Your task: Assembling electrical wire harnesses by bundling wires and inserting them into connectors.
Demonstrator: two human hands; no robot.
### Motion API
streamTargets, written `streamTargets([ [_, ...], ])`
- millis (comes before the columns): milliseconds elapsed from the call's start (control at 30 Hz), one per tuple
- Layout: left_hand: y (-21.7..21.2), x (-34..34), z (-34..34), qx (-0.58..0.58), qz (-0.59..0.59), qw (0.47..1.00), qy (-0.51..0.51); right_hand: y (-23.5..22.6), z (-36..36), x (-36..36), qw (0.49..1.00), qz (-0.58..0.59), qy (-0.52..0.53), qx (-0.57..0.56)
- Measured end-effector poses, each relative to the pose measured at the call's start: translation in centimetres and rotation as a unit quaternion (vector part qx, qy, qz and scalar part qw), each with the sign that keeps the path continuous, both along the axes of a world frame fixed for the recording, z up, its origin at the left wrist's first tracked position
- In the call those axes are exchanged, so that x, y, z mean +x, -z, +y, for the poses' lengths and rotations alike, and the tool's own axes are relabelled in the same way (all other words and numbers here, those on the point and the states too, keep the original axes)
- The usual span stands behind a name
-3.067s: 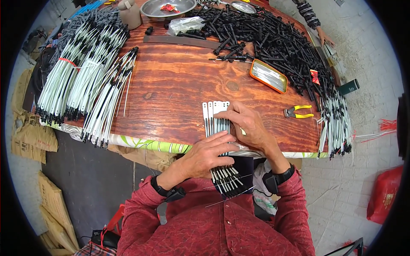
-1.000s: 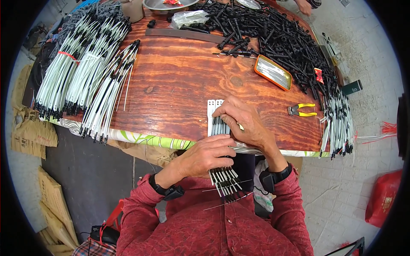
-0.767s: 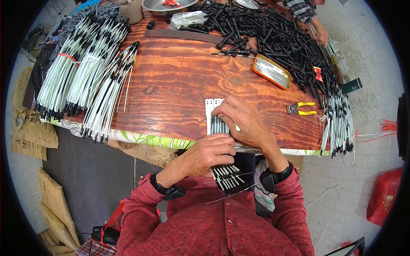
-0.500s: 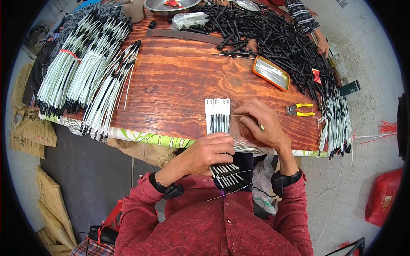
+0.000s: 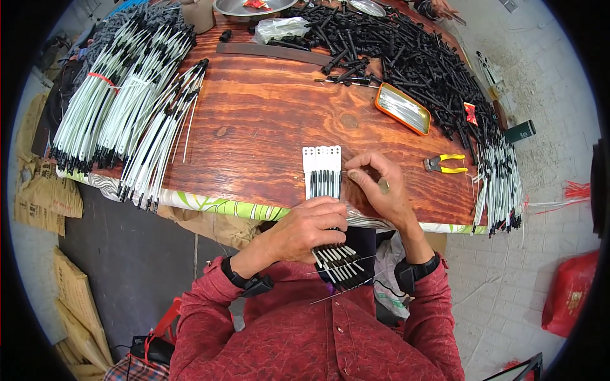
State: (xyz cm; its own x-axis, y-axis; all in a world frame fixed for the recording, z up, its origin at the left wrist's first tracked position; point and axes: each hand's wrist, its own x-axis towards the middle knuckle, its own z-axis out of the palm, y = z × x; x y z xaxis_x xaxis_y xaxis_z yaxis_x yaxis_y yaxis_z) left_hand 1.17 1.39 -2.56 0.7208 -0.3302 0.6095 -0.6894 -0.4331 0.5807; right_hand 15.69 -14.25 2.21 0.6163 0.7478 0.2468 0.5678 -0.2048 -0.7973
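My left hand (image 5: 312, 223) is closed around a flat row of slim white-and-black rods (image 5: 326, 183) at the table's front edge. Their wide white ends, with small holes, lie on the wood pointing away from me. The black-and-white lower ends (image 5: 342, 263) fan out below my hand over my lap, and thin metal wires (image 5: 330, 296) cross them. Beside the right edge of the row, my right hand (image 5: 384, 187) pinches thumb and forefinger together on what looks like a thin wire, mostly hidden by the fingertips.
Bundles of similar rods (image 5: 121, 105) lie at left, with more at the right edge (image 5: 499, 184). An orange-rimmed tin (image 5: 404, 109) of thin metal pieces and yellow-handled pliers (image 5: 445, 163) lie right. Black parts (image 5: 394, 54) are heaped behind. Another person's hand (image 5: 441, 9) shows far right.
My right hand has closed its fingertips and come up against the row's right edge. The rods' lower ends have shifted slightly right. The other person's hand has moved back toward the top edge.
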Motion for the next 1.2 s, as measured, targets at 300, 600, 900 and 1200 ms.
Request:
streamTargets([
  [300,-0.1,0.3,0.3,0.001,-0.003,1.0,0.004,-2.1,3.2,1.3,0.983,-0.124,-0.105,-0.088],
  [600,0.4,0.0,0.0,0.002,0.006,1.0,0.018,-2.9,6.4,3.2,0.91,-0.149,-0.34,-0.187],
  [900,0.6,0.0,0.3,0.003,0.005,1.0,0.011,-4.4,7.3,3.3,0.868,-0.157,-0.38,-0.277],
  [1200,0.6,-0.2,0.1,-0.002,-0.001,1.0,0.009,-3.3,5.7,3.0,0.921,-0.183,-0.31,-0.144],
])
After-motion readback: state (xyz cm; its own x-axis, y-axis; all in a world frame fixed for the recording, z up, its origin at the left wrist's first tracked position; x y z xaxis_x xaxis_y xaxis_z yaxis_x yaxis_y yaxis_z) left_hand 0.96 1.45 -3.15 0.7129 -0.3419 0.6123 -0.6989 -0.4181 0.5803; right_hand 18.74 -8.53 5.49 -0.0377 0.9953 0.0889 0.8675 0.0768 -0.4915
